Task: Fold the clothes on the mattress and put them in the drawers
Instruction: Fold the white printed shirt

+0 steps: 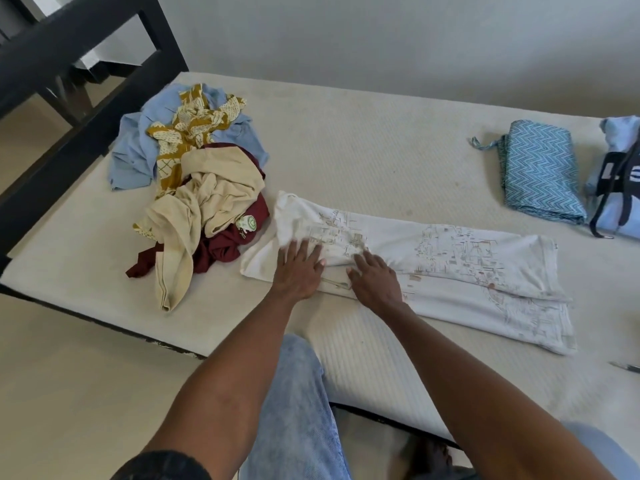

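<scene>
A white printed garment [450,268] lies folded into a long strip across the cream mattress [363,150]. My left hand [299,268] presses flat on its left end with the fingers spread. My right hand [375,280] rests flat just to the right, on the strip's near edge. To the left sits a heap of unfolded clothes [194,174]: light blue, mustard-patterned, beige and maroon pieces. At the far right lies a folded blue zigzag cloth [540,171], and beside it a folded light blue garment with dark stripes [616,188].
A dark bed frame [69,109] runs along the mattress's left side, with beige floor [86,375] below it. My jeans-clad knee [298,393] is against the mattress's near edge. A small pen-like object [625,367] lies at the right edge. No drawers are in view.
</scene>
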